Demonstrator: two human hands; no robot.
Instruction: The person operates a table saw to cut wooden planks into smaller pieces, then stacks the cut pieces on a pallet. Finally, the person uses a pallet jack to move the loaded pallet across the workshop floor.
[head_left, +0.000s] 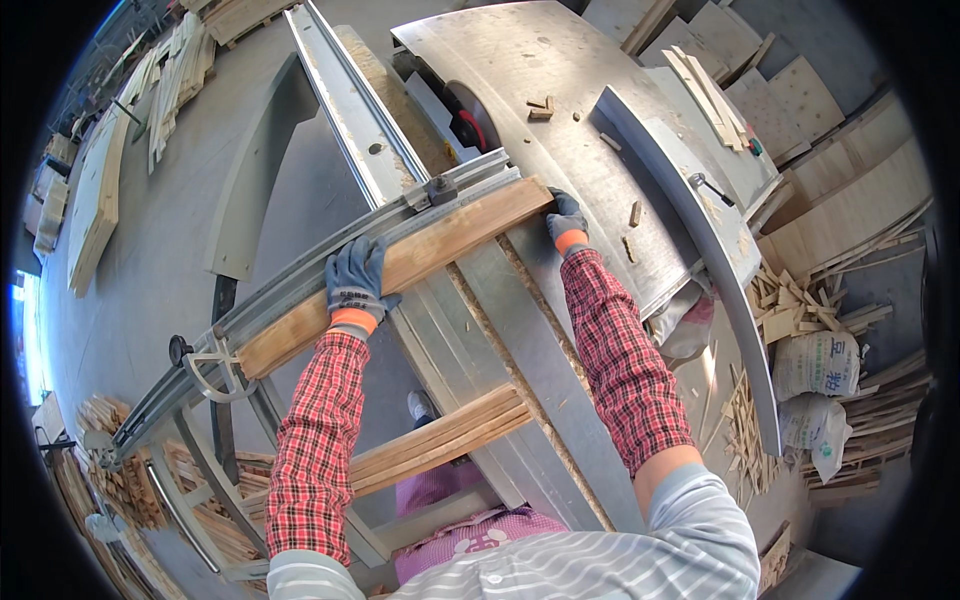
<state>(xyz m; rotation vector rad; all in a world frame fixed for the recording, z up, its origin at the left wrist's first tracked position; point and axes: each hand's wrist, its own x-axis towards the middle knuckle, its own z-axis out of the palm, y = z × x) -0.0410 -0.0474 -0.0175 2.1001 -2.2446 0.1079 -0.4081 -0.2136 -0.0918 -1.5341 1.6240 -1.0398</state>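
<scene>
A long wooden board (457, 234) lies along the aluminium crosscut fence (300, 271) of a sliding table saw. My left hand (356, 279), in a grey-blue work glove with an orange cuff, grips the board left of its middle, fingers reaching over toward the fence. At the board's right end, my gloved right hand (568, 219) holds the end face and near corner. Beyond that end rises the circular saw blade (472, 112), with a red part at its centre. A dark stop block (442, 189) sits on the fence. Nearer my body, several stacked wooden strips (442, 441) rest across the sliding table (487, 300).
Small offcuts (541, 109) lie on the cast saw table (570, 52), right of the blade. A long rip fence (675, 172) stands farther right. A curved stop (220, 375) is at the fence's left. Scrap wood (795, 304) and white sacks (816, 364) lie at the right.
</scene>
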